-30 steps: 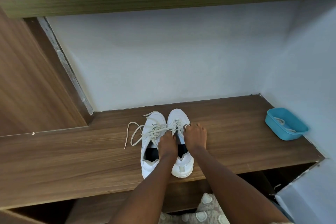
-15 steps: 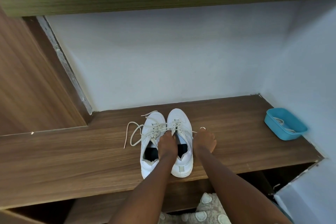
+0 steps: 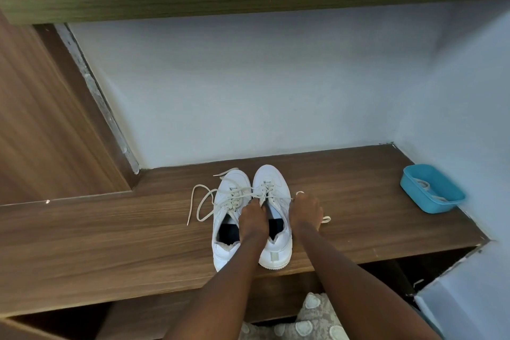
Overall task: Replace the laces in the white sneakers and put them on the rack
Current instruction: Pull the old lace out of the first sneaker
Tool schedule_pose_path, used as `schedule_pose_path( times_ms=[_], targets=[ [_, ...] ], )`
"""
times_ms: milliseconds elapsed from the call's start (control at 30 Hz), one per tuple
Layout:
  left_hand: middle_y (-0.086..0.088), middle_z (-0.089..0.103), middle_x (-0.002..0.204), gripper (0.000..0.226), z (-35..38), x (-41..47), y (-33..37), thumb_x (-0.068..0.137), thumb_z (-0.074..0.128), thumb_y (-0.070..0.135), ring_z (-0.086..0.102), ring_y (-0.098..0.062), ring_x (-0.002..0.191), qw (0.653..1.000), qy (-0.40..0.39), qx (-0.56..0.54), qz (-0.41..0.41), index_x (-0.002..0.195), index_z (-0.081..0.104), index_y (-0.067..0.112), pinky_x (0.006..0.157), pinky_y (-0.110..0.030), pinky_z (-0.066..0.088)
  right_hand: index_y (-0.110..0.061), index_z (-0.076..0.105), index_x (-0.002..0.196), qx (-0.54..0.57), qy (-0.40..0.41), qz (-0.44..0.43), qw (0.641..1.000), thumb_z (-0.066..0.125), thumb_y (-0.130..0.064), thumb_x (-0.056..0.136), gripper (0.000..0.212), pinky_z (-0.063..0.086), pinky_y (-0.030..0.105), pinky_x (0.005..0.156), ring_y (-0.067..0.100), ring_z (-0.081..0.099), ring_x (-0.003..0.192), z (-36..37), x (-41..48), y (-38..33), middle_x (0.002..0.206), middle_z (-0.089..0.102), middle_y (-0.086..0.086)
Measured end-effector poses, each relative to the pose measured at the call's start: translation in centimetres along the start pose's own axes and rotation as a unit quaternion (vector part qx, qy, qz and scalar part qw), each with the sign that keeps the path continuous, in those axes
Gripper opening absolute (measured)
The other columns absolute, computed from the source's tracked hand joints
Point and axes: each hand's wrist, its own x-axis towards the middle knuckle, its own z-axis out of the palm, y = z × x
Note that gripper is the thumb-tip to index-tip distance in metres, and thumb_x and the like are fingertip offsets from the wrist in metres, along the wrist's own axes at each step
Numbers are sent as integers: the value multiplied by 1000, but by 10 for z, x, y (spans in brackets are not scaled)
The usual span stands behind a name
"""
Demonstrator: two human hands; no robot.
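Your left hand (image 3: 252,215) is curled down on the right-side shoe (image 3: 278,243), pinning it to the shelf (image 3: 110,243); press firmly there. Your right hand (image 3: 305,211), just beside that shoe, is closed round its lace (image 3: 325,219): draw it out sideways, one eyelet row at a time, so nothing snags. The left-side shoe (image 3: 222,212) touches its partner, its own lace loose. Farther right, the blue tub (image 3: 430,203) holds more laces.
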Motion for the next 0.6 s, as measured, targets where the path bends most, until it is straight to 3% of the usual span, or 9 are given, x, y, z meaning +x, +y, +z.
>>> schedule_pose_path(
  times_ms=[200, 433, 600],
  targets=[
    [-12, 63, 113, 29, 0, -2, -1, 100, 37, 20, 58, -28, 106, 1000, 5, 1, 6, 119, 56, 8, 85, -35, 46, -10, 62, 110, 35, -26, 84, 995, 46, -14, 97, 21, 52, 34, 88, 22, 61, 103, 1, -4, 9, 108, 66, 7],
    [-12, 62, 116, 30, -1, -1, 1, 100, 36, 21, 57, -28, 108, 1000, 2, 1, -1, 119, 55, 7, 85, -34, 45, -18, 60, 123, 39, -5, -50, 998, 45, -19, 98, 30, 46, 29, 87, 20, 58, 104, 1, 2, -12, 111, 66, 6],
    [-12, 62, 116, 30, -1, -2, 1, 101, 35, 21, 56, -27, 108, 1000, -2, -6, -5, 117, 56, 8, 81, -32, 42, -9, 62, 113, 18, -6, -88, 996, 40, -14, 99, 27, 48, 28, 84, 19, 59, 99, 3, 1, -16, 107, 64, 7]
  ],
)
